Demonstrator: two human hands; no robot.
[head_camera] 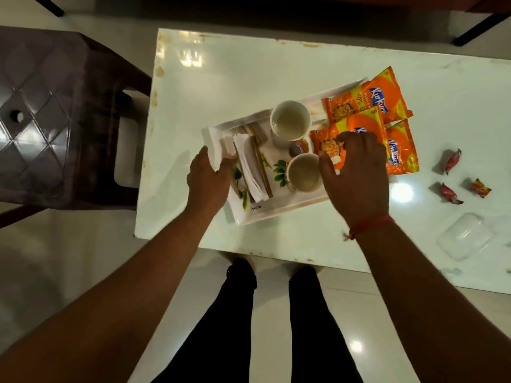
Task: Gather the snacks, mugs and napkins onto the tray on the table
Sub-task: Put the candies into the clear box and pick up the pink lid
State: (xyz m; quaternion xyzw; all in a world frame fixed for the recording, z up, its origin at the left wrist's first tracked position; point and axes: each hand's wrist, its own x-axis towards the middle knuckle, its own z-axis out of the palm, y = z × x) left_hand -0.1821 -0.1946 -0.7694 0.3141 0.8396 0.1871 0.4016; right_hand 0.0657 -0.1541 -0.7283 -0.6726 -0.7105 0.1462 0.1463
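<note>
Two bare hands reach over a white tray (pixel 279 214) set on a glossy pale table (pixel 221 73). At nine o'clock from the tray, off the table, stands a dark plastic stool (pixel 55 106). The left hand (pixel 207 179) lies at the tray's nine o'clock end, fingers loosely spread and curled over its rim, touching the edge beside the folded white napkins (pixel 250 167) that lie in a holder on the tray. Toward the tray's middle stand two pale mugs: one (pixel 290 120) at twelve o'clock, the other (pixel 304 172) at six o'clock, with a small dark-orange item between them (too blurred to identify). The right hand (pixel 356 175) hovers open at the tray's three o'clock side, fingers spread, the thumb just beside the nearer mug and the fingertips over an orange snack packet (pixel 331 136). Two more orange packets, (pixel 367 98) and (pixel 401 150), overlap the tray's three o'clock end. Farther toward three o'clock, three red wrapped candies (pixel 453 161) lie on the bare table, well apart from the tray, and a clear plastic container (pixel 467 236) sits at about four o'clock.
</note>
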